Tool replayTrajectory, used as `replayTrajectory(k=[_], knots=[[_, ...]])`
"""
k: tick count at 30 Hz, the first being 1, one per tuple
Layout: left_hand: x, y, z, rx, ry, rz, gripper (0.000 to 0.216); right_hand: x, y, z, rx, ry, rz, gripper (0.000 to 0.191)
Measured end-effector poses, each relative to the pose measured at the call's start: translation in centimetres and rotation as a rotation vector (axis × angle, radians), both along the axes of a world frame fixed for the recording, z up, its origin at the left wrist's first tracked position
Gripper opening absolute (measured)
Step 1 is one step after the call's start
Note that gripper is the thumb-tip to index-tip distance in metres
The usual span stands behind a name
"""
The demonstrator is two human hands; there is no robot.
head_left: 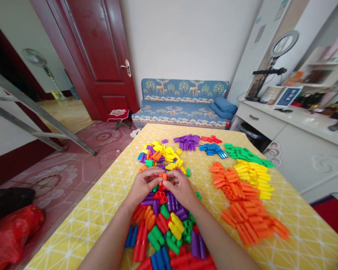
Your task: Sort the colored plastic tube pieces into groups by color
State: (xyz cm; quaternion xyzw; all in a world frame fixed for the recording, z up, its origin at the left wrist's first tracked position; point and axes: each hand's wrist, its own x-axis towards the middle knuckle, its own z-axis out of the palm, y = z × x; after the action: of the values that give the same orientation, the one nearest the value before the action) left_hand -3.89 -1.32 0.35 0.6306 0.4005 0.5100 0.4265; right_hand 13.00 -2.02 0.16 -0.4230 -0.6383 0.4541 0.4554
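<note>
My left hand [143, 184] and my right hand [182, 186] meet above the near half of the table, fingers closed round a small orange plastic building block [164, 176]. Thumbs and fingertips cover part of it. Just below my fingers, red tube-shaped blocks [160, 197] lie on a mixed heap. Between my forearms that heap spreads toward me, with purple blocks [172, 201], yellow blocks [176, 226], green blocks [156, 237] and blue blocks [160, 259]. Beyond my hands is another mixed pile, mostly yellow blocks [169, 153].
Sorted piles lie on the yellow patterned tablecloth [101, 210]: orange [246, 210], yellow [255, 176], green [243, 154], blue [212, 149], purple [188, 141] and red [211, 139]. Past the table stands a blue sofa [180, 107]. A white cabinet [312, 150] is at right.
</note>
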Motion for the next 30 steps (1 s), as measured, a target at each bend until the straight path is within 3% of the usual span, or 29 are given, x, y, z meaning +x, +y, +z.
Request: replayTrajectory(k=[6,12,15,18,22,25,30], knots=[[-1.8,-0.4,1.6,0.067,0.121,0.048,0.021,0.4,0.7,-1.3,-0.133,0.112,-0.074,0.018],[-3.2,-2.0,2.9,-0.118,0.411,-0.281,0.032,0.8,1.1,-1.9,-0.182,0.177,-0.122,0.016],[-2.7,-2.1,2.6,-0.078,0.521,-0.311,0.028,0.9,1.1,-1.8,-0.165,0.175,-0.124,0.019],[-1.9,-1.7,1.9,-0.065,0.474,-0.186,0.021,0.9,1.0,-1.6,-0.173,0.163,-0.116,0.022],[-1.2,-0.7,0.7,-0.213,0.142,0.098,0.035,0.9,0.8,-1.3,-0.153,0.093,-0.102,0.026],[-1.0,-0.2,0.0,-0.341,-0.015,0.157,0.045,0.7,0.6,-1.1,-0.121,0.05,-0.078,0.034],[-0.9,-0.1,-0.3,-0.374,-0.089,0.201,0.052,0.3,0.4,-1.4,-0.021,-0.083,-0.011,0.05]])
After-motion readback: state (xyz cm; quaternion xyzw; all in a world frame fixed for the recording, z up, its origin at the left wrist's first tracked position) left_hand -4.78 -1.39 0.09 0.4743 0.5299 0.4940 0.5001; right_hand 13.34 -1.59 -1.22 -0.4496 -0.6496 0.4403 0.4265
